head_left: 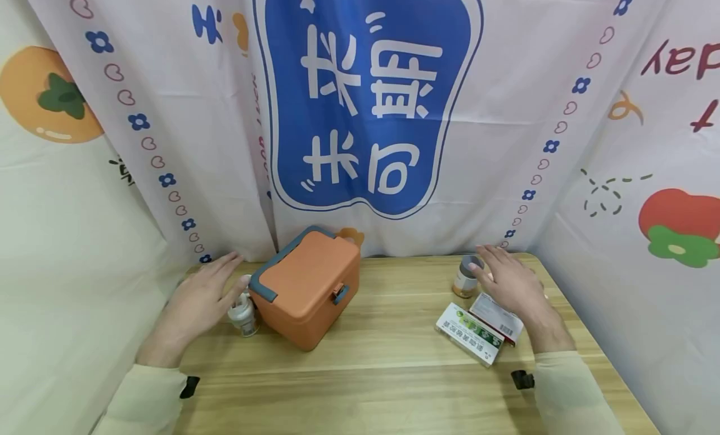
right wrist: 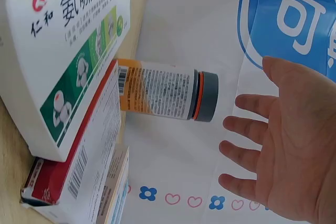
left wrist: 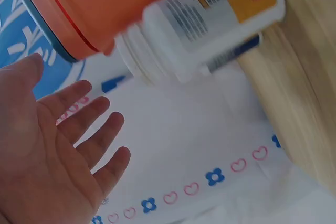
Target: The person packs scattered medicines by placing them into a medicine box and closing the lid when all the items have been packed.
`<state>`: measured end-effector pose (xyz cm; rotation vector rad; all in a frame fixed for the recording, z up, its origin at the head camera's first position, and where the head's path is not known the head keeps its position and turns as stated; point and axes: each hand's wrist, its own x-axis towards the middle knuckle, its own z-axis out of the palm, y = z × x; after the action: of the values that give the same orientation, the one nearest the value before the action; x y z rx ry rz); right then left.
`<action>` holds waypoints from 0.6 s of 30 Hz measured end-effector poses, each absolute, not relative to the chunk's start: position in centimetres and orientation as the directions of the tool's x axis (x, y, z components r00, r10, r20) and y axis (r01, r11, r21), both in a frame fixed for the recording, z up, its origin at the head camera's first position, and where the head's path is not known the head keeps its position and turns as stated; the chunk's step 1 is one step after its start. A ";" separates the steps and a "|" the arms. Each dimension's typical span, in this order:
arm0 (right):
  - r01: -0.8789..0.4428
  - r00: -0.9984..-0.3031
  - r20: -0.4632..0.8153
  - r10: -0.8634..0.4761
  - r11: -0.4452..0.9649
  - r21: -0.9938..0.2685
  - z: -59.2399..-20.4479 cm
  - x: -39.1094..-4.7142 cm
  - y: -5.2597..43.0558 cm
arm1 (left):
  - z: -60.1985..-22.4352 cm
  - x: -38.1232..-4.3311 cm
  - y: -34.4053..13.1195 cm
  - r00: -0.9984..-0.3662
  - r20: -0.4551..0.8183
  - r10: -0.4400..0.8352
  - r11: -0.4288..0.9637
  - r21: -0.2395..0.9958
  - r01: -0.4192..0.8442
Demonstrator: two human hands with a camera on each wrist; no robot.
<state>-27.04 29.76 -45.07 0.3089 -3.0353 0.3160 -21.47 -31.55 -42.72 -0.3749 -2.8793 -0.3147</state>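
Note:
In the head view my left hand (head_left: 194, 304) hovers with fingers spread and holds nothing, beside an orange lidded box (head_left: 317, 275) with a blue-grey handle and latch. A white bottle (head_left: 245, 319) stands between that hand and the box; its label faces the left wrist view, with another labelled item partly hidden behind. On the right, my right hand (head_left: 514, 285) is also straight-fingered and holds nothing. Near it are a grey-capped medicine bottle (head_left: 464, 280), a white-and-green medicine box (head_left: 470, 335) and a white-and-red box (head_left: 497, 317).
A wooden table (head_left: 371, 391) carries all of these. Behind its back edge hangs a printed white curtain (head_left: 506, 60), with more cloth at both sides. In the right wrist view, a further thin box (right wrist: 114, 184) leans beside the white-and-red one.

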 end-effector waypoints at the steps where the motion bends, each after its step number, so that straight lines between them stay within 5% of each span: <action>1: -0.209 -0.976 0.100 -0.193 0.958 -0.197 -45.0 -27.0 29.5 | -42.6 -21.4 -31.2 -0.944 0.238 0.228 0.942 0.190 0.275; 18: -0.287 -0.951 0.165 -0.263 0.946 -0.148 -45.8 -26.9 27.0 | -43.2 -21.5 -25.8 -0.950 0.189 0.250 0.924 0.247 0.292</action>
<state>-26.87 27.04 -45.84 0.4197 -2.9578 0.2570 -21.45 -25.78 -43.19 -0.4153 -2.9292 -0.4118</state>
